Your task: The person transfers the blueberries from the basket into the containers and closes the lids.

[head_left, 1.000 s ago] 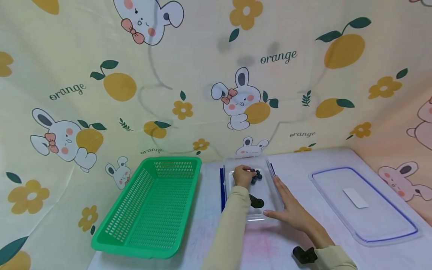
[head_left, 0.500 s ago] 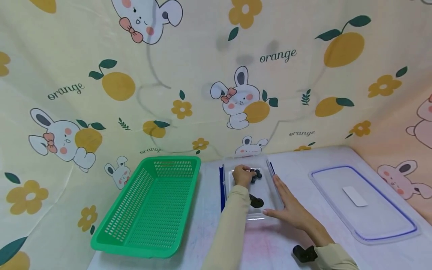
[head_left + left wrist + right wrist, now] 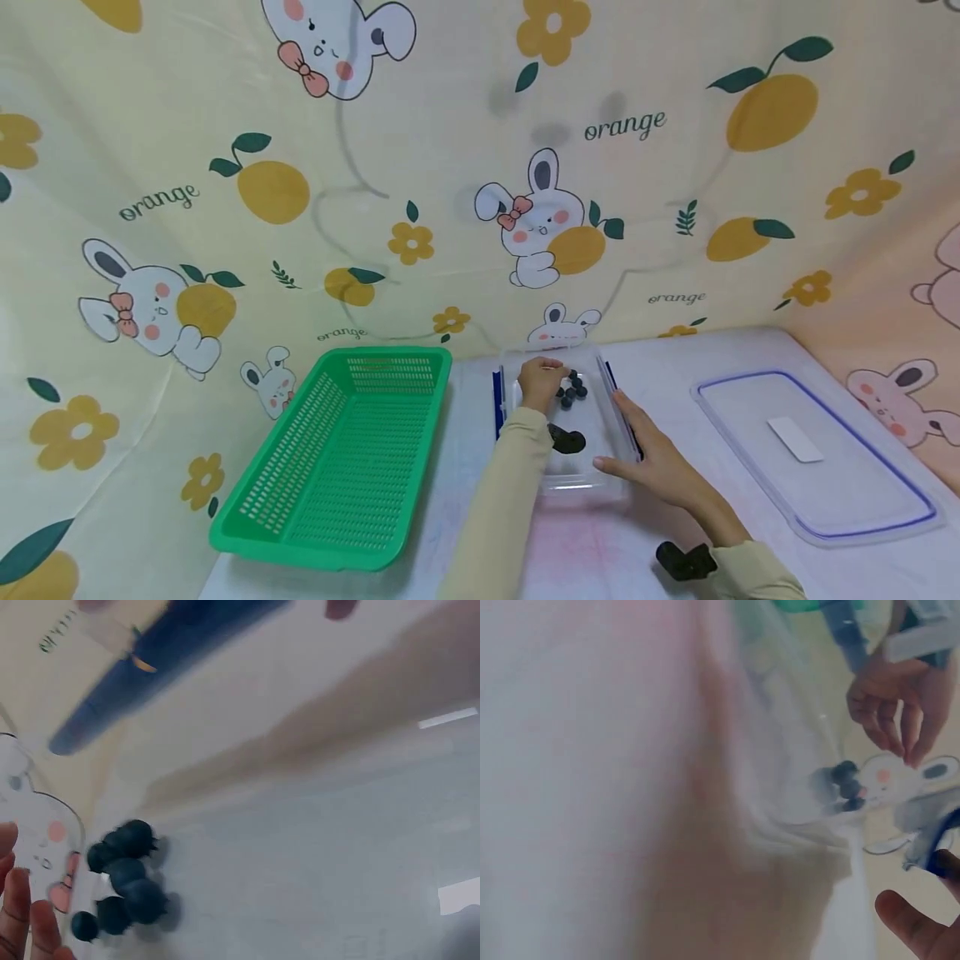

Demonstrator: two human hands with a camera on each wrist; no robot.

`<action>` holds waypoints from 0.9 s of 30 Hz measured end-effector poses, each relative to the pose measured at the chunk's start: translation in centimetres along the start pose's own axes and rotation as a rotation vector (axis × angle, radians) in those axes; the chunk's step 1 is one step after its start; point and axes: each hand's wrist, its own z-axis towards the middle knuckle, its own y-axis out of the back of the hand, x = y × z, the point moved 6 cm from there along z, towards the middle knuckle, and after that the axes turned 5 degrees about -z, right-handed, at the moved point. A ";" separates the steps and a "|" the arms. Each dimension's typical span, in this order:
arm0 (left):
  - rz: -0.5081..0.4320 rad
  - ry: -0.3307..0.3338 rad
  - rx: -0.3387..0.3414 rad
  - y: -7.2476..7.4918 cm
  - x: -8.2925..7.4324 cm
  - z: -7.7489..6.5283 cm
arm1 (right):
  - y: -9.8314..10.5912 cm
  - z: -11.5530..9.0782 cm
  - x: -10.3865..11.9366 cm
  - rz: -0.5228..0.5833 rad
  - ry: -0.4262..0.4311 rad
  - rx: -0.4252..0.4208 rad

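Note:
Several blueberries (image 3: pixel 572 390) lie in a cluster in the far half of a clear plastic box (image 3: pixel 596 433) with blue side clips. Beside them, at their left, is my left hand (image 3: pixel 540 383), its fingers bent and bunched toward the thumb. In the left wrist view its fingertips (image 3: pixel 15 900) stand apart from the blueberries (image 3: pixel 124 877), and no berry shows between them. My right hand (image 3: pixel 663 467) is at the box's right wall, thumb and fingers spread. The right wrist view has its fingers by a blue clip (image 3: pixel 941 844), the thumb (image 3: pixel 904 919) apart.
A green slotted basket (image 3: pixel 300 546) with nothing in it stands left of the box. The clear lid (image 3: pixel 738 450), blue-edged with a white label, lies flat at the right. A dark device (image 3: pixel 686 562) sits at the right wrist. Patterned cloth (image 3: pixel 420 150) hangs behind.
My left hand has drawn slightly up and left from the blueberries, so more of the cluster shows. My right hand stays at the box's side. The view has shifted a little.

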 end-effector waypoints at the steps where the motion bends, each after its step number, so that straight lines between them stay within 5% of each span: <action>1: -0.003 -0.007 0.007 0.2 -0.3 0.0 | 0.3 0.0 0.0 0.021 -0.003 -0.007; 8: -0.128 -0.042 0.060 0.9 -2.9 -0.5 | 3.3 0.4 0.2 0.133 0.020 -0.066; 16: -0.389 -0.052 0.134 -0.5 -6.2 -3.2 | 7.8 -0.3 -1.2 0.166 -0.029 -0.065; 21: -0.565 -0.095 0.159 -2.0 -7.6 -5.8 | 11.5 -1.3 -3.0 0.098 -0.057 -0.046; 27: -0.658 -0.051 0.173 -4.0 -8.1 -8.8 | 16.9 -2.5 -6.1 -0.023 -0.113 -0.063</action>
